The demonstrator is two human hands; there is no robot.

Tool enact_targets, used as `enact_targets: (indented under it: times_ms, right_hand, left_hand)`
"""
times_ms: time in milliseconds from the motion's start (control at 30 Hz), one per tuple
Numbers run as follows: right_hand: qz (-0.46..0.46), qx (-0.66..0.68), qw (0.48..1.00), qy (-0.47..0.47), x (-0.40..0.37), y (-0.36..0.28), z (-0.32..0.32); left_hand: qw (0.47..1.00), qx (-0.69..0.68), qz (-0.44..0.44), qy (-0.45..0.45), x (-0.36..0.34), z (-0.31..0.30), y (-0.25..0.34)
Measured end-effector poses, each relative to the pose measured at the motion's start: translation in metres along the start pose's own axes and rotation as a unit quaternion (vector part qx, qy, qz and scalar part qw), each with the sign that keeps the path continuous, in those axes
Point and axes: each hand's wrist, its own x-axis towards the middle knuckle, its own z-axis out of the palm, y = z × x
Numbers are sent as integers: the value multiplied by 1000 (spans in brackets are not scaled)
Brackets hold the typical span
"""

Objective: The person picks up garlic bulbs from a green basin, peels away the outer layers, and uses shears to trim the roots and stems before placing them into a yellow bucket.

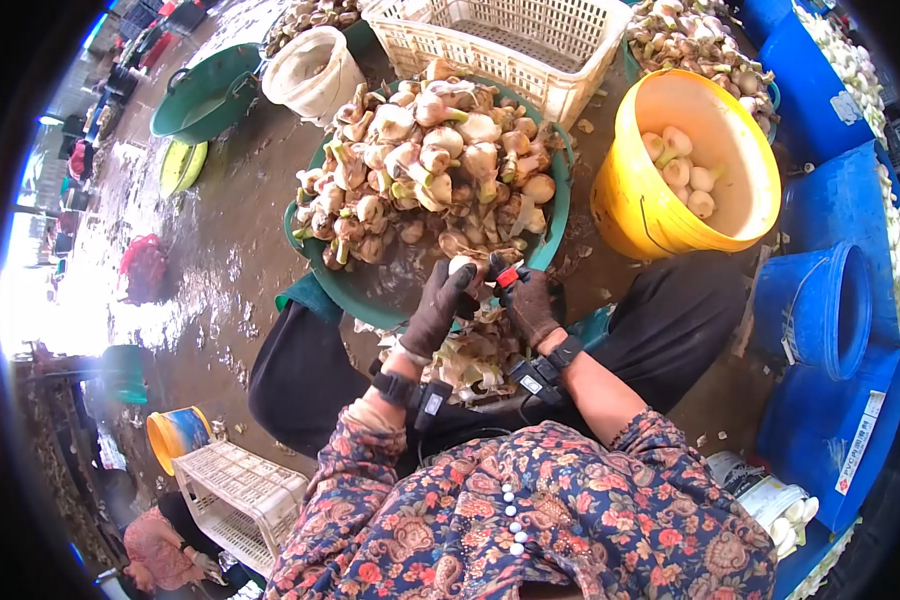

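My left hand (437,308), in a dark glove, is closed around a garlic bulb (461,264) whose pale top shows between the fingers. Close beside it, my gloved right hand (532,305) is wrapped round a small red-handled tool (508,277); its working end is hidden near the bulb. Both hands are over the near rim of a green basin (562,225). Unpeeled garlic bulbs (440,150), brown and dirty with cut stems, are heaped in that basin. Loose peelings (475,360) lie below the hands, between my legs.
A yellow bucket (625,190) with several peeled white bulbs (676,172) stands to the right. Beyond the basin sits a cream plastic crate (530,75), with a white bucket (313,80) to its left. Blue tubs (810,310) line the right side. Another person (160,545) is at lower left.
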Motion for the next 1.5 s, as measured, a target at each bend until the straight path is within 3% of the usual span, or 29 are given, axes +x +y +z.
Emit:
enact_targets:
  times_ms: [33, 133, 167, 200, 267, 400, 433, 500, 533, 600, 667, 733, 800, 833, 867, 933, 967, 1000, 1067, 1100, 1133, 1200, 1233, 1267, 1333, 1367, 1400, 1467, 1500]
  right_hand:
    - [52, 42, 998, -9, -6, -12, -2]
    - [19, 18, 1000, 0, -9, -13, -6]
    - [16, 18, 1000, 0, -8, -16, -8]
    - [-11, -18, 1000, -4, -7, -18, -9]
    - [-37, -52, 998, -9, -11, -23, -9]
    - [-38, -125, 990, -54, -17, -27, -13]
    - [12, -49, 996, -72, -19, -25, -13]
    - [85, 27, 990, -106, -16, -17, -15]
    - [84, 27, 991, -105, -14, -13, -17]
    - [139, 163, 965, -150, -14, -17, -20]
    - [164, 166, 962, -141, -14, -24, -21]
    - [189, 169, 958, -132, -19, -32, -20]
    - [244, 316, 889, -223, -30, -37, -19]
    - [257, 402, 834, -278, -20, -20, -20]
    - [259, 400, 834, -278, -17, -17, -22]
    - [138, 129, 962, -199, -11, -9, -24]
    - [121, 28, 979, -163, -5, -7, -22]
    - [122, 27, 978, -165, -2, 0, -23]
    - [21, -38, 961, -274, 3, 8, -25]
    - [3, -61, 954, -292, 5, 9, -25]
    - [3, -60, 955, -291, 3, 10, -27]
    - [-81, -67, 956, -274, -16, -31, -28]
    - [-42, -46, 945, -321, -11, -35, -30]
    - [-42, -46, 945, -322, -13, -38, -32]
    - [28, 98, 934, -344, -17, -45, -36]
    - [44, 162, 914, -371, -18, -50, -37]
    - [44, 161, 913, -372, -19, -51, -36]
    - [2, 99, 931, -351, -20, -52, -34]
    - [-217, -73, 936, -266, -22, -50, -27]
  left_hand:
    - [1000, -12, 26, 1, -5, 1, 1]
    - [995, 60, 73, 14, -4, 2, -4]
    - [988, 30, 146, 25, -7, 12, -2]
    - [988, 31, 148, 25, -10, 13, 3]
    - [944, 288, 154, 45, -20, 15, 13]
    - [927, 306, 212, 48, -13, 2, -7]
    - [926, 307, 212, 49, -14, -1, -7]
    - [998, 54, 12, -16, -21, 0, 12]
    - [998, 54, 13, -16, -20, -1, 10]
    - [981, -186, -53, -24, -21, 0, 7]
    - [980, -195, -39, -16, -25, 11, -2]
    - [977, -197, 67, 40, -22, 22, -15]
    - [999, -42, 34, -8, -24, 24, -13]
    - [985, 125, 112, 29, -23, 20, -17]
    - [937, 290, 186, 65, -22, 17, -10]
    - [869, 359, 307, 146, -21, 14, 2]
    - [843, 387, 341, 154, -20, 14, 10]
    - [843, 386, 340, 156, -20, 11, 12]
    - [904, 403, 140, -22, -23, 2, 13]
    - [891, 411, 193, 1, -20, 0, 4]
    - [890, 412, 193, 0, -16, -3, -6]
    - [993, 116, 20, 21, -11, -8, -24]
    - [999, -16, -41, 2, -14, -10, -20]
    - [999, -16, -41, 2, -18, -9, -15]
    - [986, -138, -94, -6, -26, -10, -7]
    - [958, 246, 144, -6, -31, -13, -10]
    - [958, 247, 144, -5, -31, -14, -12]
    - [855, 381, 352, 33, -30, -15, -12]
    - [856, 389, 338, 44, -30, -16, -10]
